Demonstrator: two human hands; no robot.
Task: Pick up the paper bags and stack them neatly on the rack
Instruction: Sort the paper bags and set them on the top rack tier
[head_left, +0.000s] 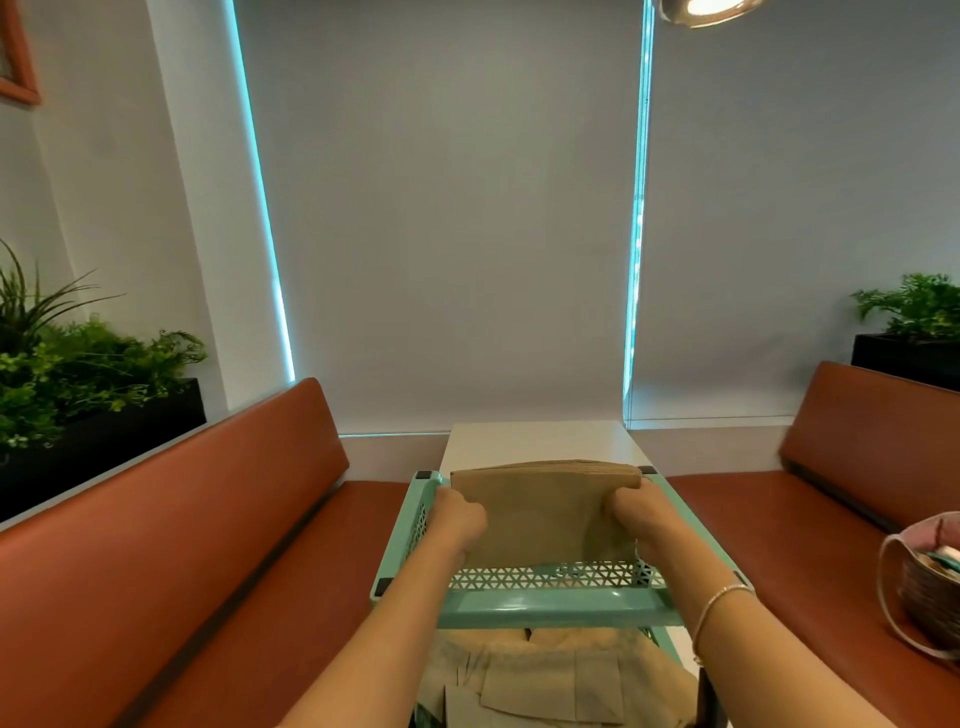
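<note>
left grip: the left hand (460, 512) was curled closed on the 9 o'clock edge of the stack of paper bags (545, 512), fingers wrapped round the side.
right grip: the right hand (636, 514) was curled closed on the 3 o'clock edge of the same stack; a thin bracelet (719, 597) sat on that wrist.
paper bags: a flat brown bundle, held between both hands, tilted with its far edge raised, inside the top tray of the rack (550, 605); whether its near edge touched the tray floor could not be told.
rack: mint green with perforated walls and black corner caps, at 6 o'clock of the view, straight ahead of the person.
lower tier: more loose paper bags (556, 675), paler and crumpled, lay in a heap below the top tray.
table: a white table (535, 441) stood at 12 o'clock of the rack, touching or just behind it.
seats: reddish-brown benches (249, 519) ran at 9 and 3 o'clock of the rack.
basket: a woven basket (930, 592) rested on the bench at 3 o'clock, well apart from the rack.
plants: green planters (78, 374) stood behind the bench backs at 9 and 3 o'clock.
</note>
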